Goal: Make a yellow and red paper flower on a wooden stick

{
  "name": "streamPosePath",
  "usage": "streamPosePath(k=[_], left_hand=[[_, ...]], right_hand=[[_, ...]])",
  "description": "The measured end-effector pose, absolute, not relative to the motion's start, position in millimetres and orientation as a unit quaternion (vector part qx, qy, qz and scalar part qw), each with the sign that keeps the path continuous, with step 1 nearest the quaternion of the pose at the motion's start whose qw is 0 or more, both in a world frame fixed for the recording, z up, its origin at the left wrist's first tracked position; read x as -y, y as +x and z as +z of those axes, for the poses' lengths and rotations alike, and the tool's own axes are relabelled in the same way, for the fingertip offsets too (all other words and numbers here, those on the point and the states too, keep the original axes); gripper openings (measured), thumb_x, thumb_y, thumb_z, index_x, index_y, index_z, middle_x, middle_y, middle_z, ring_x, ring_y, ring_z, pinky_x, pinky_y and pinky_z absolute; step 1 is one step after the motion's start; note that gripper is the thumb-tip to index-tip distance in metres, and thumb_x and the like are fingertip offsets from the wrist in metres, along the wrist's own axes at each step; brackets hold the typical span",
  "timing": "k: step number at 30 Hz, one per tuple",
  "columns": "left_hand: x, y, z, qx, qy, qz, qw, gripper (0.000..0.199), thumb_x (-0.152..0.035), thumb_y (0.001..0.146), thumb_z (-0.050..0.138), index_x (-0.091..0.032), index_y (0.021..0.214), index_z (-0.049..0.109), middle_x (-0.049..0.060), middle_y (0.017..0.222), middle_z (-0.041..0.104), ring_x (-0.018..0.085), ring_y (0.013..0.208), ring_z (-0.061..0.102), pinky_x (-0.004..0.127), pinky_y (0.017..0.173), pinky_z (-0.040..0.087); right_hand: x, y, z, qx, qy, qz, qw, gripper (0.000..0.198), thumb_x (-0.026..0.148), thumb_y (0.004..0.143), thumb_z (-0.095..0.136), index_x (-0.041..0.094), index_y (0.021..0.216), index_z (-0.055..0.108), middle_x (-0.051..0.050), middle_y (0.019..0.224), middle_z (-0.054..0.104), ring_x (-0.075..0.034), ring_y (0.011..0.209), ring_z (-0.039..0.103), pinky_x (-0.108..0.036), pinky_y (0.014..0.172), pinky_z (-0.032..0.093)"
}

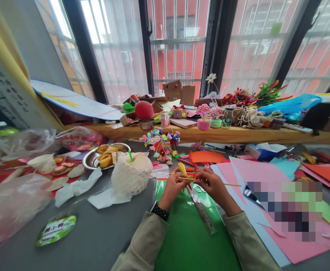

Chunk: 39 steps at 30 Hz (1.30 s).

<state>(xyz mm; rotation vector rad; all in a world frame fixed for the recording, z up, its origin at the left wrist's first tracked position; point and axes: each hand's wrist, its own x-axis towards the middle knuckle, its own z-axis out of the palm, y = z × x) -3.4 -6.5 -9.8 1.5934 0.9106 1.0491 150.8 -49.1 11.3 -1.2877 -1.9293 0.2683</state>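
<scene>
Both hands of a seated-height view meet above a green sheet (193, 244) on a grey desk (97, 233). The left hand (174, 186), with a dotted dark band (159, 212) at its wrist, has its fingers drawn narrowly together on a thin tan stick (186, 178), near the stick's left end. The right hand (210, 184) pinches the same stick farther along; its right end appears to emerge beyond the knuckles, above pale paper. A bundle of yellow strips (182, 168) rises just behind the left fingertips; whether it is attached to the stick cannot be told. Below the hands, a clear patterned ruler (203, 212) lies obliquely on the green sheet, with two small white rings (200, 189) beside its upper end. To the left stands a coconut (131, 175) in a foam net, a green straw (130, 156) upright in its top; behind it, a metal bowl (86, 162) contains yellow peels (106, 160). To the right, a phone (252, 195) rests on overlapping pink sheets (255, 169). Beyond the hands, small multicoloured flowers (159, 141) form a cluster before the windowsill (170, 132).
</scene>
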Motion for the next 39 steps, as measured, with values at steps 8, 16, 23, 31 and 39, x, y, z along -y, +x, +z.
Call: streamPosePath(k=[8, 16, 23, 31, 39], left_hand=[[8.2, -3.3, -5.4, -0.365, 0.718, 0.399, 0.438, 0.005, -0.017, 0.056, 0.062, -0.018, 0.061, 0.063, 0.004, 0.079, 0.059, 0.021, 0.103, 0.042, 0.031, 0.086, 0.033], [10.9, -3.7, -6.2, -0.326, 0.742, 0.399, 0.43, 0.011, -0.027, 0.063, 0.058, -0.017, 0.062, 0.063, 0.004, 0.07, 0.058, 0.02, 0.104, 0.04, 0.028, 0.085, 0.033], [9.6, -2.7, -11.2, -0.324, 0.732, 0.401, 0.445, 0.019, -0.034, 0.062, 0.059, -0.016, 0.065, 0.063, 0.006, 0.088, 0.054, 0.018, 0.088, 0.049, 0.026, 0.075, 0.039], [11.0, 1.4, -8.8, -0.335, 0.66, 0.393, 0.545, 0.025, -0.031, 0.056, 0.064, -0.012, 0.072, 0.059, 0.006, 0.089, 0.055, 0.013, 0.07, 0.054, 0.022, 0.06, 0.043], [13.3, 1.2, -6.1, -0.343, 0.584, 0.361, 0.641, 0.037, -0.03, 0.051, 0.067, -0.012, 0.082, 0.057, 0.006, 0.082, 0.059, 0.012, 0.063, 0.057, 0.022, 0.059, 0.044]], right_hand=[[48.8, 150.2, 6.4, 0.755, -0.51, 0.165, 0.378, 0.02, 0.035, 0.071, 0.052, 0.016, 0.077, 0.049, 0.001, 0.062, 0.052, -0.01, 0.051, 0.046, -0.021, 0.048, 0.036], [50.7, 151.0, 11.5, 0.761, -0.503, 0.145, 0.383, 0.019, 0.034, 0.072, 0.05, 0.016, 0.068, 0.055, 0.0, 0.066, 0.049, -0.009, 0.052, 0.045, -0.021, 0.05, 0.036], [50.7, 148.4, 11.1, 0.748, -0.509, 0.163, 0.393, 0.019, 0.035, 0.071, 0.052, 0.017, 0.066, 0.054, 0.001, 0.065, 0.05, -0.008, 0.051, 0.045, -0.02, 0.048, 0.037], [50.7, 143.9, 8.2, 0.739, -0.532, 0.104, 0.4, 0.014, 0.029, 0.074, 0.047, 0.018, 0.067, 0.052, -0.001, 0.069, 0.051, -0.011, 0.059, 0.049, -0.021, 0.054, 0.04], [49.0, 142.8, 2.3, 0.747, -0.54, 0.007, 0.387, 0.011, 0.023, 0.076, 0.044, 0.019, 0.069, 0.052, -0.003, 0.072, 0.051, -0.015, 0.068, 0.048, -0.026, 0.06, 0.04]])
